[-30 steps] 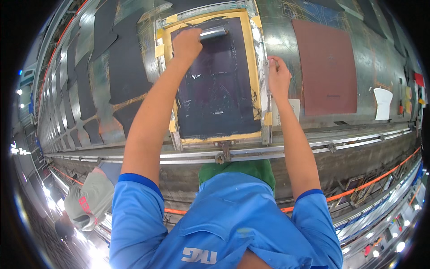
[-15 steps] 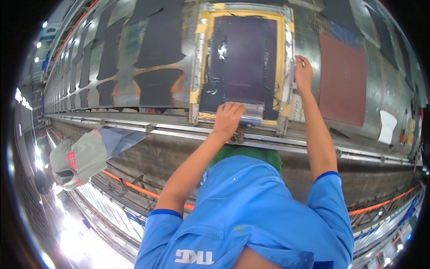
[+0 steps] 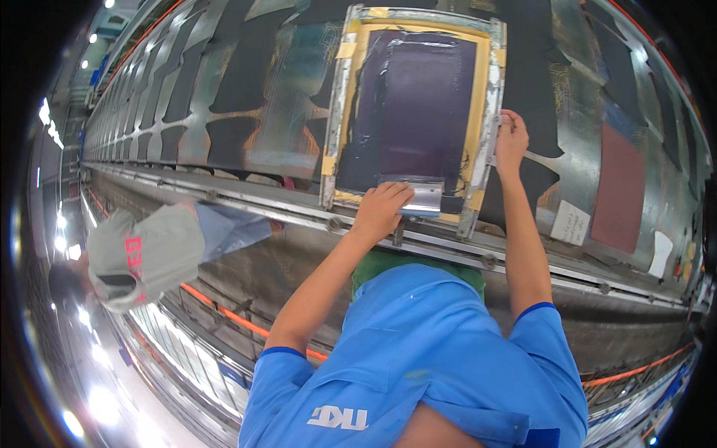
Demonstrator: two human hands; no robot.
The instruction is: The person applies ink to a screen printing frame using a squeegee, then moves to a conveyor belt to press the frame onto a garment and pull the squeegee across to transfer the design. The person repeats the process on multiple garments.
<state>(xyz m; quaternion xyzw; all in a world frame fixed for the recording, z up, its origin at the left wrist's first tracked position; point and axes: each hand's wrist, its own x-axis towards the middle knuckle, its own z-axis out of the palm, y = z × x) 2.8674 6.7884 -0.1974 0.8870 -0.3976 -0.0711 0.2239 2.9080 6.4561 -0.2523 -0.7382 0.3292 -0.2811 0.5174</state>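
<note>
A screen printing frame (image 3: 493, 82) with yellow tape along its inner border lies on the long table in front of me, its mesh (image 3: 433, 89) dark purple and glossy. My left hand (image 3: 383, 209) is closed on a squeegee (image 3: 424, 198) with a silvery metal holder, which rests across the near end of the mesh. At the frame's right side, my right hand (image 3: 511, 142) has its fingers curled against the metal edge and grips it. The fingertips of that hand are partly hidden.
Dark cut fabric pieces (image 3: 213, 142) lie in rows along the table. To the right are a reddish-brown sheet (image 3: 620, 190), a handwritten paper (image 3: 570, 222) and a white piece (image 3: 660, 254). A metal rail (image 3: 299, 216) follows the near edge. Another person (image 3: 149, 254) stands further left.
The frame, with my hands on it and the squeegee, has shifted left along the table. A dark fabric piece now shows between it and the reddish-brown sheet.
</note>
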